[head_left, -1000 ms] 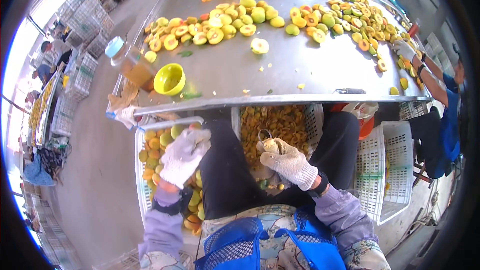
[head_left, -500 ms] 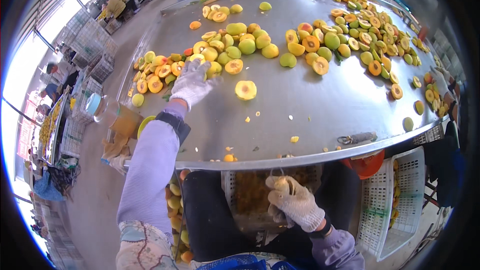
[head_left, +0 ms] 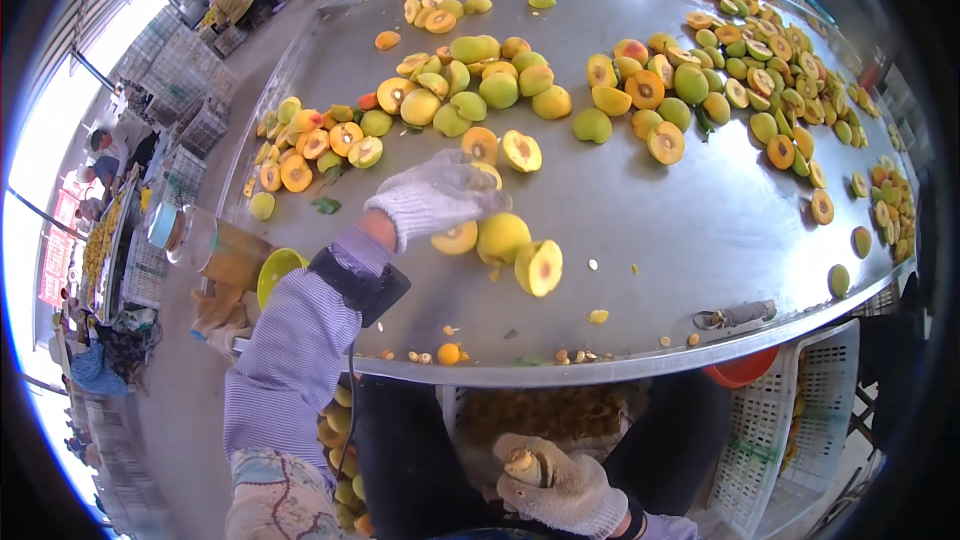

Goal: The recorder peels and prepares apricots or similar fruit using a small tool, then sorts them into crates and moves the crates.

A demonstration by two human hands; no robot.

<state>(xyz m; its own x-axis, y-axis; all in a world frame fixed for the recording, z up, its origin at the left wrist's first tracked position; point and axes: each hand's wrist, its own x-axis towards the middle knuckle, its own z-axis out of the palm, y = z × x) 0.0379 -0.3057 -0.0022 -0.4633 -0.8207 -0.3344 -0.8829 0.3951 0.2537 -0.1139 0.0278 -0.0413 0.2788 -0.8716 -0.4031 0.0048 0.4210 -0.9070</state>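
Note:
My left hand [head_left: 445, 195], in a whitish knit glove, is palm down above the metal table [head_left: 700, 240]. Its fingers are outstretched but blurred, over a fruit half [head_left: 487, 173]. Just nearer lie a cut peach-like fruit half [head_left: 539, 268], a yellow rounded piece [head_left: 502, 237] and another half [head_left: 455, 238] partly covered by the hand. Below the table edge, over my lap, my gloved right hand [head_left: 565, 493] is closed round a short tool with a wooden handle [head_left: 525, 464]; its working end cannot be made out.
Heaped fruit halves [head_left: 760, 70] spread over the far right, with another pile [head_left: 320, 135] at left. A wrapped-handle loop tool [head_left: 735, 315] lies near the front edge. A jar [head_left: 215, 245] and green bowl [head_left: 280, 272] stand left; a white crate [head_left: 745, 430] is at lower right.
My left hand has come from the left pile toward me and to the right. Several fruit pieces now lie nearer the front edge. My right hand has lowered with its tool.

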